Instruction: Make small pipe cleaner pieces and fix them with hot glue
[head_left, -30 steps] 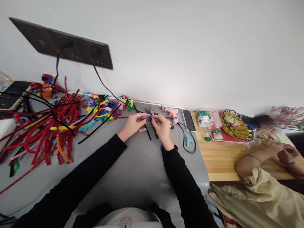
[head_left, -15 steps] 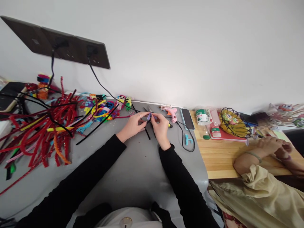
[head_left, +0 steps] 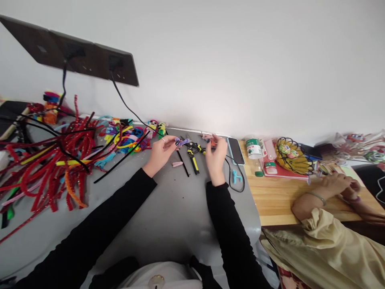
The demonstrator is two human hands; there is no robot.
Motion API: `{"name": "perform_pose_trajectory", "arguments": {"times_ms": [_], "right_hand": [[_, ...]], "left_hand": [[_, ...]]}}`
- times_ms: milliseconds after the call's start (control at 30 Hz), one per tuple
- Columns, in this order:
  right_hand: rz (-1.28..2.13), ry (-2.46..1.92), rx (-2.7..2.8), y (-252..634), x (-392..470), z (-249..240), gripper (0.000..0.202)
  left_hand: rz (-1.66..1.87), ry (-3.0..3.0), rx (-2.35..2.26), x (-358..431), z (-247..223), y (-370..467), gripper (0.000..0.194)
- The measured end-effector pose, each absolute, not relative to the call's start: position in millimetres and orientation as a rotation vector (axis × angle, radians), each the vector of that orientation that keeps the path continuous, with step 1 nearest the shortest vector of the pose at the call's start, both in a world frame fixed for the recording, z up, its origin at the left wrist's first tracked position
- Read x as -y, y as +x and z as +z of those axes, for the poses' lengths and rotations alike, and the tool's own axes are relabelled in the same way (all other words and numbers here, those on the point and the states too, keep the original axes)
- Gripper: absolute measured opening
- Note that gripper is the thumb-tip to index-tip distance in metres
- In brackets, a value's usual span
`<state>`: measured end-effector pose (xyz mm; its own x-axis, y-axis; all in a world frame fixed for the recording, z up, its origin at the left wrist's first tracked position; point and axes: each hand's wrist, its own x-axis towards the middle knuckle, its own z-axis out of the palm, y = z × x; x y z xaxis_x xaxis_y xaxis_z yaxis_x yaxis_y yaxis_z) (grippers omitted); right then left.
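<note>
My left hand pinches a small purple pipe-cleaner piece between thumb and fingers, with dark bits on it. My right hand is closed around the pink hot glue gun, hiding most of its body; only the front part shows to the left of the fingers. Between the hands lie yellow-and-black pliers, jaws toward the wall. Just below my left hand are a small pale pink piece and a black pipe cleaner on the grey table.
A heap of red pipe cleaners covers the left side, beside small colourful dolls. To the right are a phone, a light-blue clip-like piece, a bottle and a yellow basket. Another person's forearms rest on the wooden table.
My right hand has let go of the purple piece and moved right onto the glue gun. The left hand has shifted slightly left, keeping the piece. The pliers now show fully.
</note>
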<state>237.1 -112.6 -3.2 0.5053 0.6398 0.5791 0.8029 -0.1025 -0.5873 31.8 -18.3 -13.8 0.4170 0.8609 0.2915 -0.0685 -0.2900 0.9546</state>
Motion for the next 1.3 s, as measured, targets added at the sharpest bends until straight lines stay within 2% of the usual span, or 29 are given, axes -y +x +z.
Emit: {"name": "perform_pose_trajectory", "arguments": {"times_ms": [67, 167, 267, 400, 567, 700, 867, 1000, 1300], "right_hand": [[-0.342, -2.083, 1.132, 252.1, 114.0, -6.2, 0.024], [-0.377, -2.357, 1.069, 262.3, 111.0, -14.4, 0.032], [-0.360, -2.420, 1.049, 262.6, 103.9, -20.9, 0.036], [-0.345, -2.443, 1.024, 264.5, 97.9, -21.2, 0.027], [-0.341, -2.398, 0.967, 271.7, 102.7, -11.9, 0.020], [-0.318, -2.285, 0.951, 269.5, 111.2, -3.0, 0.027], [-0.131, -1.922, 1.074, 249.8, 115.4, 2.1, 0.034], [-0.045, -1.803, 1.129, 236.1, 113.5, 1.7, 0.042], [-0.061, -1.881, 1.228, 234.1, 114.2, -1.6, 0.036]], "left_hand": [[1.067, 1.522, -0.713, 17.6, -15.1, 33.7, 0.044], [1.057, 1.441, -0.719, 17.0, -15.2, 36.2, 0.049], [1.047, 1.387, -0.724, 16.5, -13.0, 36.5, 0.051], [1.031, 1.316, -0.721, 15.8, -8.7, 34.3, 0.055], [1.024, 1.197, -0.722, 15.5, -5.8, 34.4, 0.058], [1.026, 1.080, -0.709, 14.9, -6.7, 35.2, 0.060], [0.980, 0.949, -0.681, 11.3, -10.5, 33.6, 0.050], [0.930, 0.892, -0.675, 8.7, -13.0, 32.1, 0.046], [0.863, 0.871, -0.662, 7.4, -15.5, 32.2, 0.034]]}}
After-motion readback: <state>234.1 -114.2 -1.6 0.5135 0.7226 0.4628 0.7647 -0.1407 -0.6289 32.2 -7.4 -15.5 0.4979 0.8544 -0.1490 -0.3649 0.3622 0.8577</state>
